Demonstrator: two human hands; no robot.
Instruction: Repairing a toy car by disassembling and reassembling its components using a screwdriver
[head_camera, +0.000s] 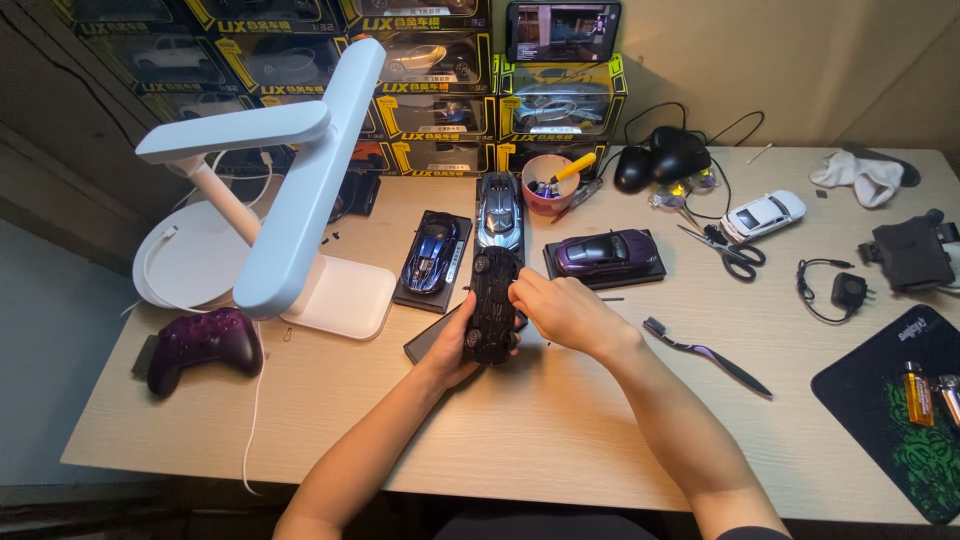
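Observation:
A black model car (492, 300) lies upside down, its underside and wheels facing up, over a dark display base at the middle of the wooden desk (560, 420). My left hand (452, 345) grips it from the near left side. My right hand (560, 312) rests on its right flank, fingers touching the chassis. Just behind it stands a silver-blue model car (498, 208). A blue model car (432, 255) sits on a black base to the left, a purple model car (603, 252) on a base to the right.
A white desk lamp (290, 180) stands at left, a purple game controller (205, 345) near the left edge. Scissors (730, 250), a white model car (764, 213), a toothbrush (705, 352), a pink cup (548, 185), computer mice, boxed cars and a mouse pad (900, 420) surround.

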